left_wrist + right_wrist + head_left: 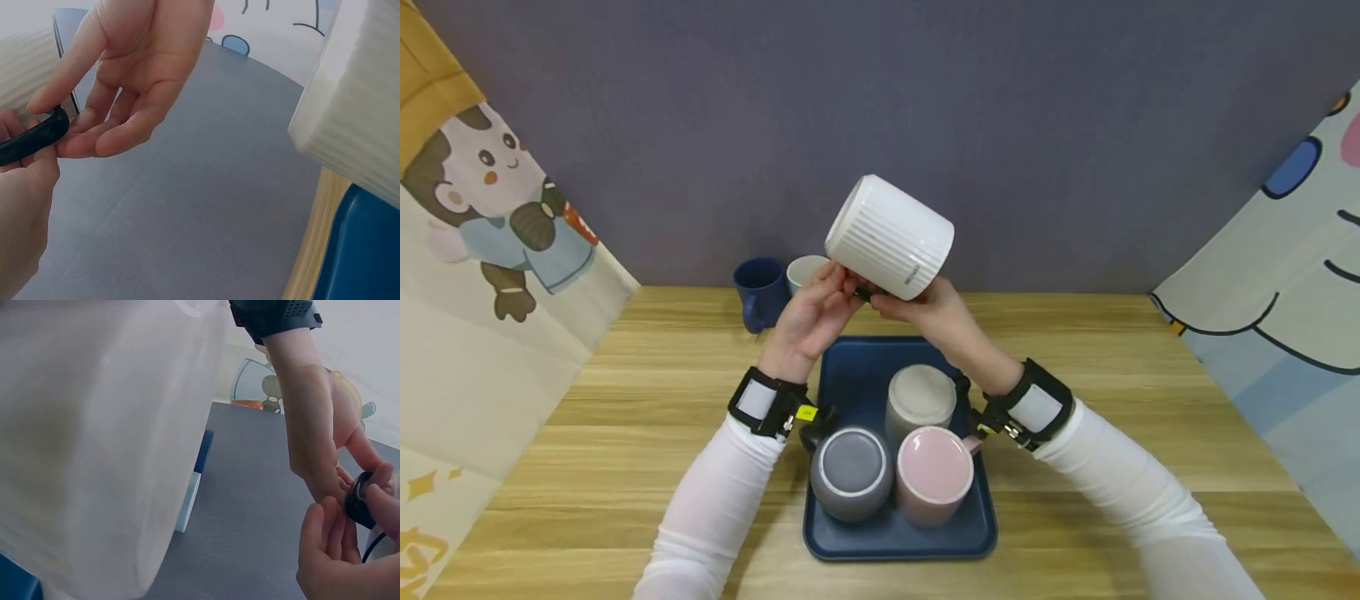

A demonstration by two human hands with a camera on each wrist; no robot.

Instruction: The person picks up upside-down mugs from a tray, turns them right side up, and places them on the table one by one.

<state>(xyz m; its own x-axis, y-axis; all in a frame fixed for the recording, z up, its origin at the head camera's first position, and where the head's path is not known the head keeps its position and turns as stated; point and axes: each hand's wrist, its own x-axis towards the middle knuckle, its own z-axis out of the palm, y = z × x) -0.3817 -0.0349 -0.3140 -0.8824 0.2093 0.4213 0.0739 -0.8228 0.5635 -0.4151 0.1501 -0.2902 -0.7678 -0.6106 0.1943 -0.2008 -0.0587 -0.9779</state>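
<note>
Both hands hold a white ribbed mug (891,237) up over the back of the tray. The mug is tilted, its left end higher than the black handle beneath it. My left hand (812,321) pinches the black handle (44,134) from the left. From the right, my right hand (936,312) also pinches at the handle, its thumb and fingers close against the left hand's in both wrist views. Part of the right hand is hidden behind the mug. Small dark lettering shows on the mug's side.
On the blue tray (902,546) stand a cream mug (922,396), a dark grey mug (852,464) and a pink mug (935,467), apparently base up. Behind, by the grey wall, are a navy mug (763,296) and a partly hidden pale cup (802,271).
</note>
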